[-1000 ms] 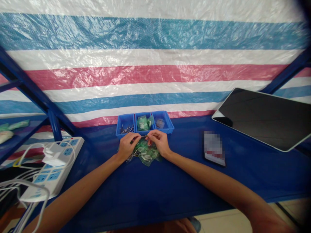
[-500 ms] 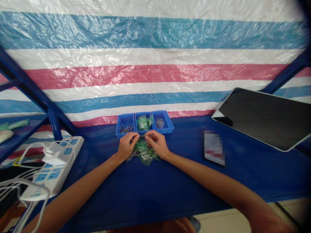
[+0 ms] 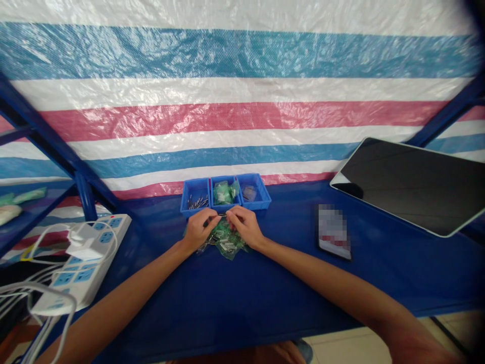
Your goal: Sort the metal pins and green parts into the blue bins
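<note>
Two bare hands at work over a blue desk [image 3: 227, 303], wrists low, fingertips nearly meeting. Left hand [image 3: 196, 231]: thumb and forefinger pinching one end of a thin rod [image 3: 223, 215], other fingers curled. Right hand [image 3: 248, 227]: thumb and fingers pinched together at the rod's other end. Rod lies crosswise in the short gap between the hands, above a green bag [image 3: 229, 243]; too small from here to make out its detail. Bag is see-through, crumpled on the desk below and between the hands, pale slim pieces showing on it or in it; I cannot tell which. Just beyond the fingers, three blue bins side by side: left bin [image 3: 184, 198] with dark pins [image 3: 197, 202] lying loose, middle bin [image 3: 225, 208] with a green packet [image 3: 223, 193], right bin [image 3: 262, 205] with small clear bits [image 3: 250, 192]. Well off to the right, a phone [image 3: 334, 232] lies flat, its face blurred out; beyond it a dark screen [image 3: 409, 184], tilted. At far left, a white power strip [image 3: 91, 275], a charger [image 3: 81, 245] on it, white cables trailing nearby. Striped sheet [image 3: 242, 115] behind everything.
</note>
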The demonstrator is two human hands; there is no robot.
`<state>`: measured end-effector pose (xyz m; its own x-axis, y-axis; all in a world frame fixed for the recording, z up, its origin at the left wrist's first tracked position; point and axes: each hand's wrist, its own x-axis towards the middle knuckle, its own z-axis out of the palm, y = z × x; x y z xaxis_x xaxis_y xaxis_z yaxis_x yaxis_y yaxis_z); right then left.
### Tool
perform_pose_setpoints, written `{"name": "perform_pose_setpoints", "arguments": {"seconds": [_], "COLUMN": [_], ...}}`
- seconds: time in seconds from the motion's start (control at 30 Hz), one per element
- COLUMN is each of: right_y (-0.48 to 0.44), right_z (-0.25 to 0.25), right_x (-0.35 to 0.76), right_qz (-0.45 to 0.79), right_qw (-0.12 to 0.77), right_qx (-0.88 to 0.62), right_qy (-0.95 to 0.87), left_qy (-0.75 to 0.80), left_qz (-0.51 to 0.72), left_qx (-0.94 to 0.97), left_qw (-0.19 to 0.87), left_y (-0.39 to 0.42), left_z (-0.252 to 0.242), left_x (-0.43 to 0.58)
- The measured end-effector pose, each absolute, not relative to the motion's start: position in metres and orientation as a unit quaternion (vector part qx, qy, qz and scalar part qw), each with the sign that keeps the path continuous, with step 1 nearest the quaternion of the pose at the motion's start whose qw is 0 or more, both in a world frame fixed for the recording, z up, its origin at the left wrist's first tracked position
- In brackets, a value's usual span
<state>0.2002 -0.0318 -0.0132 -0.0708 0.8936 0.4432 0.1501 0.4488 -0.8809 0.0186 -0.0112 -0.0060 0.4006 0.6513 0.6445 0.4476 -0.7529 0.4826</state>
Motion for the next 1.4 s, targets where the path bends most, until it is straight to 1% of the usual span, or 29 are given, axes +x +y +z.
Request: {"name": "perform_pose_setpoints", "arguments": {"seconds": [0.17,0.33,1.07,1.27,1.4], "right_y": [-0.0326,-0.0338,-0.0366,-0.036,-0.0353], "right_z": [-0.0132,-0.015,-0.0096,-0.0121,-0.013], "right_x": [0.2006,0.1992,0.2016,0.1995,0.1994], "right_qz": [0.349,0.37,0.299,0.312,0.3], "right_qw": [0.548,0.56,0.534,0.551,0.544], "right_qx": [-0.403,-0.401,-0.4,-0.392,-0.391], "right_qy": [-0.645,-0.623,-0.682,-0.668,-0.68], "left_qy": [0.299,0.312,0.337,0.34,0.338], "left_qz": [0.43,0.442,0.461,0.462,0.46], "left_qx": [0.843,0.834,0.816,0.814,0.817], "left_qw": [0.12,0.109,0.095,0.092,0.083], "left_y": [-0.0139,-0.0151,-0.0138,-0.0138,-0.0131], "left_z": [-0.0031,-0.0034,-0.0034,-0.0038,-0.0052], "left_x": [0.0192,0.018,0.0201,0.0194,0.0182]}}
